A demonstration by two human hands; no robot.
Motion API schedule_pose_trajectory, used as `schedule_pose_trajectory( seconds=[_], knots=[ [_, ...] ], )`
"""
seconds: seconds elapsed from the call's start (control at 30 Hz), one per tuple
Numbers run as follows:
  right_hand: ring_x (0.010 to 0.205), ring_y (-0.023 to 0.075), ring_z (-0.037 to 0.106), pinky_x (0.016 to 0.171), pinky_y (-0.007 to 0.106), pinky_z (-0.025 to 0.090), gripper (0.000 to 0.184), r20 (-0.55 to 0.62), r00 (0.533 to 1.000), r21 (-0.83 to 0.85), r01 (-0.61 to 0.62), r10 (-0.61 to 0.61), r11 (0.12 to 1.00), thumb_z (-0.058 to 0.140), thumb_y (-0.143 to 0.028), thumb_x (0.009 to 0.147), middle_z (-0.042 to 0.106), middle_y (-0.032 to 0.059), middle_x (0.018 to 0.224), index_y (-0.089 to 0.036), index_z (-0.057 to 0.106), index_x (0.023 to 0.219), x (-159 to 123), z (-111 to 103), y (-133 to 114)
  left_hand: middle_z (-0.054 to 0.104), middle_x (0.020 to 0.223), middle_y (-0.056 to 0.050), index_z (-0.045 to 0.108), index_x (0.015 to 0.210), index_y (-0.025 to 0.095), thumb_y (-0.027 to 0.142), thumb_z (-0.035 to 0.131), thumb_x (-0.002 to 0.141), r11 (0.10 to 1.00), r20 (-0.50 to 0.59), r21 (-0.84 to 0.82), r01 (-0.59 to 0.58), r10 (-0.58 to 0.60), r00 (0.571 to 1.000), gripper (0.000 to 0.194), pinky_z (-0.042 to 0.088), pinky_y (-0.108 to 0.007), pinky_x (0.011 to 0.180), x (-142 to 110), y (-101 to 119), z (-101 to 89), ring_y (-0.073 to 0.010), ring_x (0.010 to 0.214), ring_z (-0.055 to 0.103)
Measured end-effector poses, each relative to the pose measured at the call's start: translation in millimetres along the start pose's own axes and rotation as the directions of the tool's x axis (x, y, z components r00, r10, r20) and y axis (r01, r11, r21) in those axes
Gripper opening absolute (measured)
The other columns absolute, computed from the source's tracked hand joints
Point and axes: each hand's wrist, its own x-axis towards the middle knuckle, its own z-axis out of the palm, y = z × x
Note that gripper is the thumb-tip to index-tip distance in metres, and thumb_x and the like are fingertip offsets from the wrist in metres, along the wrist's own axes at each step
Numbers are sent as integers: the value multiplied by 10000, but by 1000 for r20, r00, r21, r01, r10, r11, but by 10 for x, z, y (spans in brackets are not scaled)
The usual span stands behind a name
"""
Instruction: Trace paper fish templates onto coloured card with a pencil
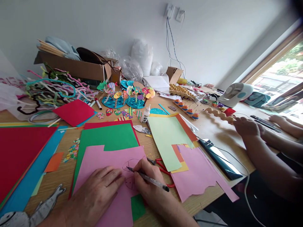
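Left hand (99,186) is lying palm-down, fingers close together, on the pink sheet (94,157) beneath both hands, while the right hand (147,185) is pinching a pen (153,180) and risking crooked strokes if that steadying palm lets it slip.

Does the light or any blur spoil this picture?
In the head view, the window at right is washed out in places; the glossy black device shows pale reflections; soft shadows lie on the table near the co-worker's hand; the top right corner is dark and blurred; the pen looks fairly sharp.
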Motion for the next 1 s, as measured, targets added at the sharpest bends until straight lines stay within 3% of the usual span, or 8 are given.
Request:
schedule_pose_trajectory(
  seconds=[0.27, 0.4, 0.63, 1.0],
  knots=[
    [517, 92, 423, 490, 184, 313, 104, -1, 1000, -11, -7, 7, 1000, 443, -111, 710, 481, -56, 574, -205, 487, 697, 8, 4, -9, 665, 1137, 2, 482, 1350, 279, 10, 320, 861, 999, 60, -30, 27, -25, 998, 581, 484, -292, 955, -59, -25, 25, -174, 1038, 605],
    [519, 91, 435, 489, 181, 313, 101, -10, 1000, -22, -24, 24, 999, 457, -110, 709, 498, -53, 579, -205, 487, 696, -3, 4, -23, 668, 1120, 8, 545, 1276, 277, 8, 320, 861, 999, 66, -18, 31, -30, 997, 543, 486, -273, 944, -67, -25, 32, -165, 1024, 606],
    [513, 92, 436, 491, 182, 311, 109, -5, 999, -44, -35, 35, 998, 454, -103, 705, 492, -57, 570, -206, 490, 700, -5, 2, -3, 692, 1017, -2, 618, 1108, 213, -47, 282, 800, 997, -34, 80, -5, 8, 999, 525, 498, -252, 887, 19, 7, -17, -160, 919, 617],
    [513, 98, 437, 487, 193, 317, 101, 6, 1000, -1, -20, 20, 1000, 442, -116, 718, 488, -51, 573, -208, 481, 701, 19, -8, -17, 710, 999, -5, 625, 1082, 198, -64, 290, 738, 996, -28, 90, -19, 22, 999, 548, 529, -252, 841, 50, 13, -42, -167, 894, 638]
  ],
)
